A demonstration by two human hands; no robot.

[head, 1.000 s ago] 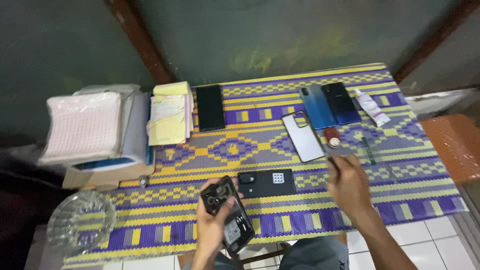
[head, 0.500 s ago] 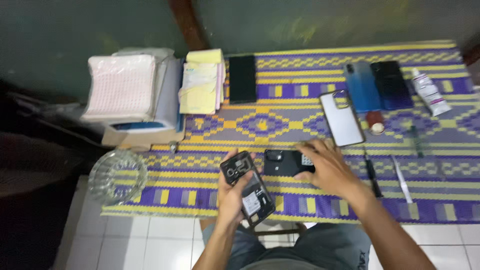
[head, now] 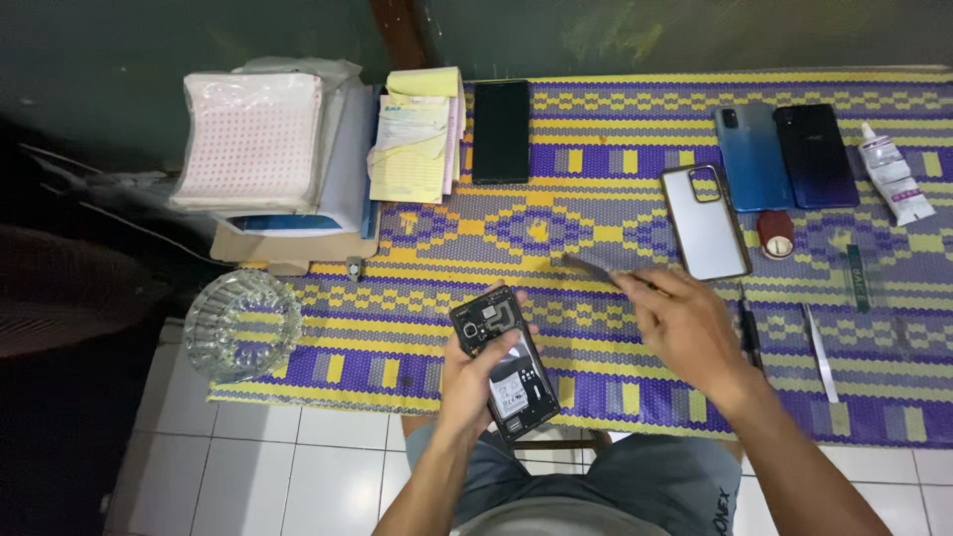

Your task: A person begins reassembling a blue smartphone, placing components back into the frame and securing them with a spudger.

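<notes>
Near the mat's front edge, left hand (head: 472, 382) holds opened phone (head: 503, 362).

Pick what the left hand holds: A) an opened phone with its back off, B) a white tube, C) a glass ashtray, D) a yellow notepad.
A: the left hand grips the opened phone, its insides showing, while the ashtray, tube and notepad lie untouched on the mat.
</notes>
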